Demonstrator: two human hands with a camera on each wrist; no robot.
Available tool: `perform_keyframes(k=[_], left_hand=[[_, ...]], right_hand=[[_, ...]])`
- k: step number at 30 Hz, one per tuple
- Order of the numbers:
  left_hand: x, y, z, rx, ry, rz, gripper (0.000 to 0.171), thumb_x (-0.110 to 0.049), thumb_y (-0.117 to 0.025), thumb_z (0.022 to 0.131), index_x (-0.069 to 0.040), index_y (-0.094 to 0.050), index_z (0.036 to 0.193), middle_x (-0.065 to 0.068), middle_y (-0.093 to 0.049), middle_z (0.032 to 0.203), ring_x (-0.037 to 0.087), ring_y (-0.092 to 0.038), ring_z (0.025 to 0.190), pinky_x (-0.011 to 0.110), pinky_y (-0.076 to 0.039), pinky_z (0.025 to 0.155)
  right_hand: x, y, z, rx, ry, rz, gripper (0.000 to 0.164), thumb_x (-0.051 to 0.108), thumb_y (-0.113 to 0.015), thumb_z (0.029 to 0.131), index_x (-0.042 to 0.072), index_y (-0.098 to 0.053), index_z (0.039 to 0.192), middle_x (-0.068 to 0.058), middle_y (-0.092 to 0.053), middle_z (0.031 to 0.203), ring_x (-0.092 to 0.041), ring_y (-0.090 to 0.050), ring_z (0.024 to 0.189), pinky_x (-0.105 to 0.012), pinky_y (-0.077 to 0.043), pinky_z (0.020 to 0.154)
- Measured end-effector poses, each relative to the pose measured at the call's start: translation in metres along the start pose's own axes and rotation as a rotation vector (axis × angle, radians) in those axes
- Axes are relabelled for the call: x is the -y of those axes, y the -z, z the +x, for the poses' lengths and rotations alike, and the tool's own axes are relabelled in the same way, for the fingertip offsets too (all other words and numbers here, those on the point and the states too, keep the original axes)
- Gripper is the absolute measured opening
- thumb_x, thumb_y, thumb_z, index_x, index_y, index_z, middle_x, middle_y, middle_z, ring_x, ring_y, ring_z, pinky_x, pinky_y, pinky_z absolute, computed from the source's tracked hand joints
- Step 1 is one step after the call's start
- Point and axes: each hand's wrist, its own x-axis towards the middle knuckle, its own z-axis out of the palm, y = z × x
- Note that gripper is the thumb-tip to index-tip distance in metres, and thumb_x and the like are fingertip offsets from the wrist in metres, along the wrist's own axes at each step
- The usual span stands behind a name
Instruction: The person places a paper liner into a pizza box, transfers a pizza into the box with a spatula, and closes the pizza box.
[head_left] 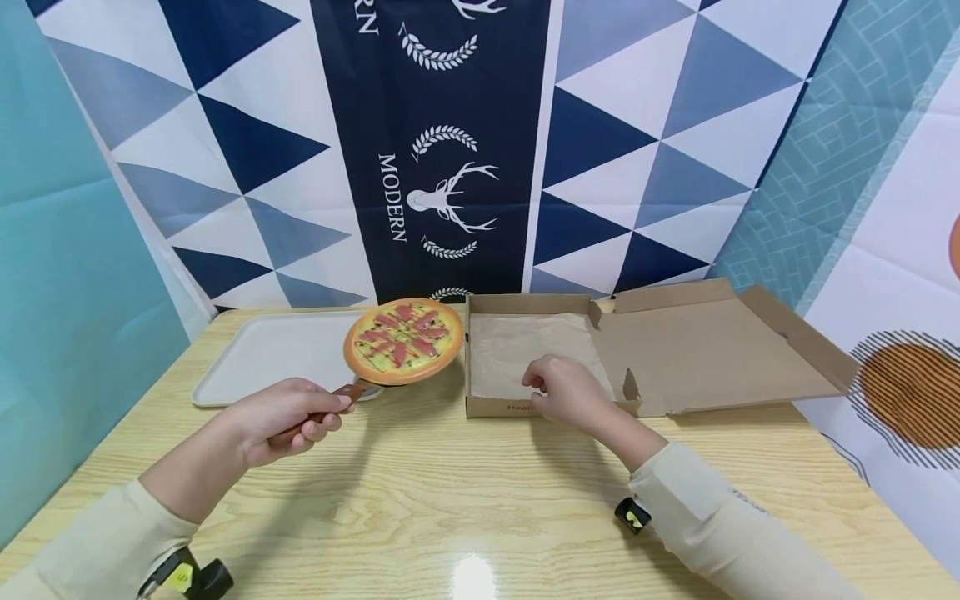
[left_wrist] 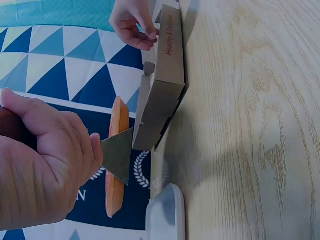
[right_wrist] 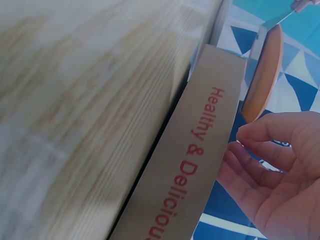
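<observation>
My left hand (head_left: 288, 421) grips the wooden handle of a pizza server (left_wrist: 118, 156). Its flat metal blade lies under a round pizza (head_left: 403, 337) with pink strips on a yellow top. The pizza is held up off the table, between the tray and the cardboard pizza box (head_left: 489, 407). Brown paper (head_left: 517, 346) lines the opened box. Over the box's front wall hovers my right hand (head_left: 566, 392), fingers loosely curled with nothing in them. In the right wrist view its fingertips are right at the wall's upper edge, beside the red lettering.
A white rectangular tray (head_left: 258, 354) rests on the left of the wooden table (head_left: 450, 492). To the right, the box's lid (head_left: 690, 354) lies folded back with raised side flaps. Patterned cloth (head_left: 450, 200) hangs behind the table.
</observation>
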Motion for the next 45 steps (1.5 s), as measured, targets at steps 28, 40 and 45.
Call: perform_keyframes(k=[28, 40, 45], left_hand=[[-0.002, -0.018, 0.008, 0.017, 0.016, 0.064, 0.019, -0.015, -0.053, 0.1, 0.004, -0.055, 0.099, -0.003, -0.048, 0.064, -0.002, -0.039, 0.045, 0.009, -0.037, 0.043], [-0.004, -0.026, 0.01, 0.062, -0.004, 0.07, 0.02, -0.015, -0.053, 0.1, 0.005, -0.055, 0.102, -0.003, -0.049, 0.065, -0.002, -0.039, 0.046, 0.009, -0.036, 0.042], [-0.003, -0.029, 0.013, 0.062, 0.009, 0.074, 0.02, -0.014, -0.053, 0.099, 0.005, -0.055, 0.102, -0.003, -0.049, 0.065, -0.002, -0.039, 0.045, 0.009, -0.036, 0.042]], right_hand=[[-0.032, 0.016, -0.026, -0.007, -0.098, -0.034, 0.017, -0.005, -0.069, 0.077, 0.0, -0.071, 0.093, -0.01, -0.065, 0.092, -0.025, -0.06, 0.08, -0.041, -0.052, 0.07], [-0.049, 0.024, -0.037, -0.061, -0.122, -0.015, 0.014, -0.011, -0.064, 0.077, -0.003, -0.069, 0.088, -0.015, -0.064, 0.09, -0.034, -0.061, 0.085, -0.048, -0.052, 0.074], [-0.058, 0.028, -0.041, -0.065, -0.173, -0.011, 0.014, -0.007, -0.064, 0.078, -0.005, -0.068, 0.09, -0.018, -0.064, 0.091, -0.035, -0.061, 0.085, -0.048, -0.052, 0.072]])
